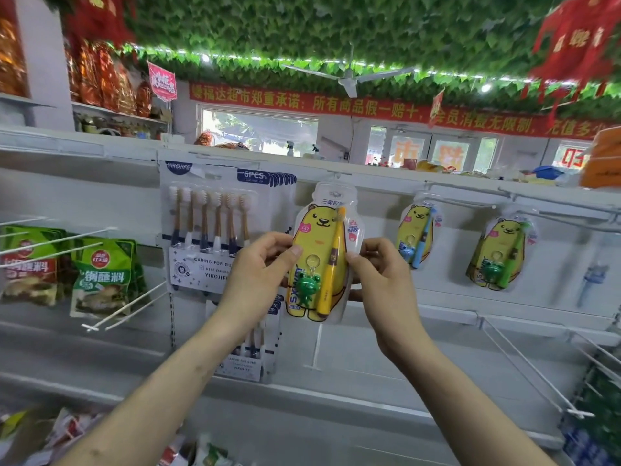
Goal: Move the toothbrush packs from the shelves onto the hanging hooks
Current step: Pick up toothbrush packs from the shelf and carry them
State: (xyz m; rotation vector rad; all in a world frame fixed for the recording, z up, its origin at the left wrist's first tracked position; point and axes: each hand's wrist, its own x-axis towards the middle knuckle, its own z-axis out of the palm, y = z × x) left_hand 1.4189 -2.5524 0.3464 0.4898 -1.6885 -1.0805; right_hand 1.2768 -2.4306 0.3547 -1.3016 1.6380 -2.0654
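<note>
Head view: yellow bear toothbrush pack [322, 253], clear blister, yellow brush, green frog charm. Sits between hands, top at hook [336, 176]. Left hand [260, 264] pinches left edge, right hand [376, 270] pinches right edge; hands apart, pack-width.

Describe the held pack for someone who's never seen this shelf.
Under the white top rail, right of the six-brush pack, runs a row of three yellow bear packs. The held pack is the leftmost, pinched between the left hand and right hand. Only it has a yellow brush; the blue-brush pack and green-brush pack sit further right.
</note>
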